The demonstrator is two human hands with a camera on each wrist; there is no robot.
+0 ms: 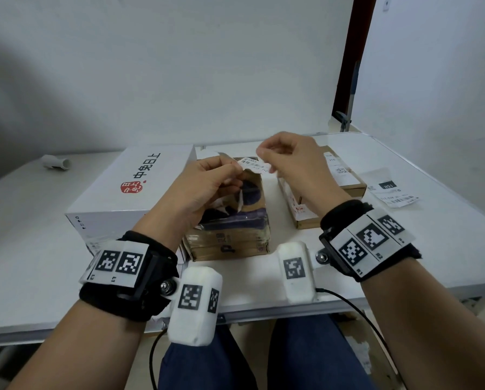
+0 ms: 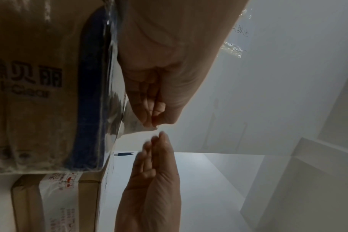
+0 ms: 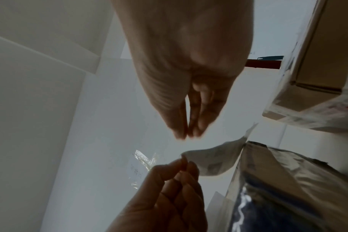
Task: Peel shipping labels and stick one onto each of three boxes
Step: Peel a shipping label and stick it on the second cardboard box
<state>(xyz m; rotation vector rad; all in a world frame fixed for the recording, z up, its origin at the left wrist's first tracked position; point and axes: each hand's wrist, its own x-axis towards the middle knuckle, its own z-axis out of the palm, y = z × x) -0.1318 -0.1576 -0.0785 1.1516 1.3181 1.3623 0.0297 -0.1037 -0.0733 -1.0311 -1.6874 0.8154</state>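
My left hand (image 1: 237, 170) and right hand (image 1: 263, 157) are raised over the middle brown box (image 1: 230, 220) with blue tape. Between them is a white shipping label (image 1: 254, 166) with a barcode. The left hand (image 2: 152, 123) pinches the sheet's near edge (image 2: 133, 125). The right hand (image 3: 186, 136) has thumb and fingers pressed together on a white corner of it. A large white box (image 1: 131, 187) with red and black print stands at the left. At the right, another brown box (image 1: 320, 204) carries a label (image 1: 339, 170) on top.
A loose printed label sheet (image 1: 390, 190) lies on the white table (image 1: 404, 249) right of the boxes. A short white tube (image 1: 55, 161) lies at the far left by the wall. The table's front edge is just below my wrists.
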